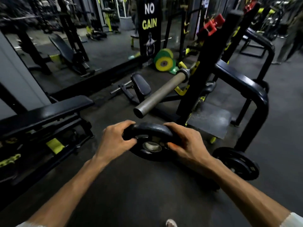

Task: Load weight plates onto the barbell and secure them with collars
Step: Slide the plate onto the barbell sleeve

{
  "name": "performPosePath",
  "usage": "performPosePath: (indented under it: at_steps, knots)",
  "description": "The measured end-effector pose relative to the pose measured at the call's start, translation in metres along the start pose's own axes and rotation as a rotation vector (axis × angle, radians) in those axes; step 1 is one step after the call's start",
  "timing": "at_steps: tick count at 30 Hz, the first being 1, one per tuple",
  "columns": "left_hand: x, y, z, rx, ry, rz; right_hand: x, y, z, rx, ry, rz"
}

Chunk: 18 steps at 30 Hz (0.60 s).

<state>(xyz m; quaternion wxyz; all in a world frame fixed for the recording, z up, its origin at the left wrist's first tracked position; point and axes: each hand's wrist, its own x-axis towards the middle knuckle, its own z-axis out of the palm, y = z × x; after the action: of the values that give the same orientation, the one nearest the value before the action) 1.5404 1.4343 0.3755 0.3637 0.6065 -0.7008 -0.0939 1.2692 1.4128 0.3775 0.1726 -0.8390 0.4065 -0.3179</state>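
Both hands grip a round black iron weight plate (150, 141) with a steel-lined centre hole, held tilted just short of the bare grey steel barbell sleeve (161, 94), whose end is empty. The left hand (114, 140) wraps fingers over the plate's left rim; the right hand (188, 143) curls over the right rim. Another black spoked plate (237, 163) stands by the black rack frame (255, 95).

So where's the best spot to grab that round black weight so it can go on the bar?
Probably by its thick outer rim, one hand from each side. The left hand and right hand hold the black plate that way, leaving its centre hole clear for the bare barbell sleeve.
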Motion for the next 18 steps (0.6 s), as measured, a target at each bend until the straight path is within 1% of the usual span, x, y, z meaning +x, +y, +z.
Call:
performPosePath:
  at_steps: [5, 11, 14, 18]
  knots:
    - [0.047, -0.026, -0.028, 0.013, 0.045, -0.006, 0.061, -0.004, 0.016, 0.007, 0.003, -0.061]
    - [0.093, -0.058, -0.035, 0.029, 0.048, 0.001, 0.11, 0.008, 0.04, -0.012, 0.03, -0.089]
    - [0.104, -0.068, -0.03, -0.015, 0.012, 0.031, 0.113, 0.008, 0.043, -0.02, 0.039, -0.096]
    - [0.118, -0.082, -0.028, -0.101, -0.061, 0.084, 0.113, -0.002, 0.044, -0.051, 0.082, -0.053]
